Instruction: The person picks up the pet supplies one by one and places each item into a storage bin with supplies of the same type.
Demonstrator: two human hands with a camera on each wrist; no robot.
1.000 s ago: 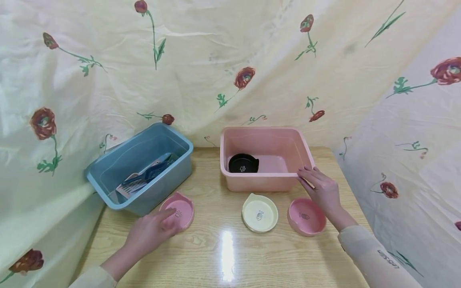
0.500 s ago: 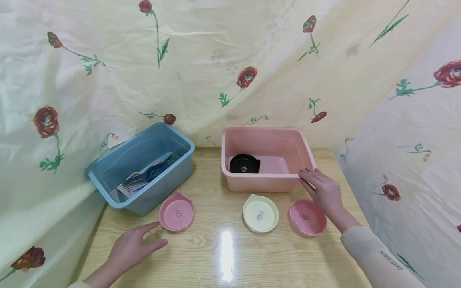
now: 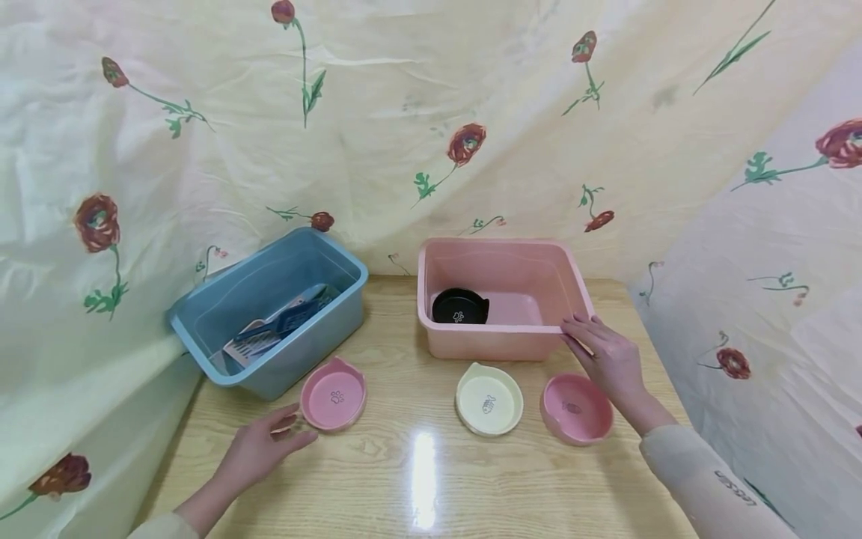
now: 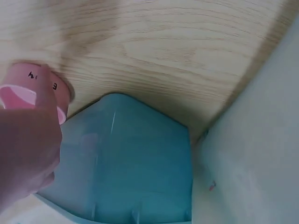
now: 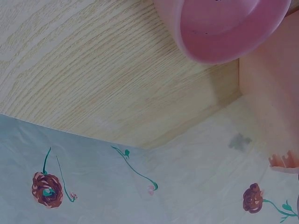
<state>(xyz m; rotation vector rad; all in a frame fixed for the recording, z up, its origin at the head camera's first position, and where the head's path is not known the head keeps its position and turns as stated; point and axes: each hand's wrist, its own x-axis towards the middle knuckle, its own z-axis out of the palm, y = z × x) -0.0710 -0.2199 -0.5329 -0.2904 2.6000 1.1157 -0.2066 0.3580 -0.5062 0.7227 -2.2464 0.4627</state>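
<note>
My left hand (image 3: 259, 449) is beside the left edge of a pink cat-ear bowl (image 3: 334, 397) with a paw print. Its forefinger reaches the bowl's side, thumb spread apart below it. In the left wrist view a finger (image 4: 45, 88) overlaps the lettered outer wall of that bowl (image 4: 60, 95); contact is hard to judge. At the right, my right hand (image 3: 606, 359) pinches the front right corner of a pink bin (image 3: 488, 344), thumb outside the rim. Inside that bin lies a black cat-ear bowl (image 3: 460, 307).
A blue bin (image 3: 310, 337) holding a dark blue scoop (image 3: 291, 320) and other items stands at the back left. A cream bowl (image 3: 488, 400) and another pink bowl (image 3: 577, 410) sit before the pink bin. Floral cloth (image 3: 377, 150) hangs behind the wooden table (image 3: 377, 486).
My left hand has drawn back from over the left pink bowl, down and to the left, and now sits close by its edge. The right hand stays on the pink bin's rim.
</note>
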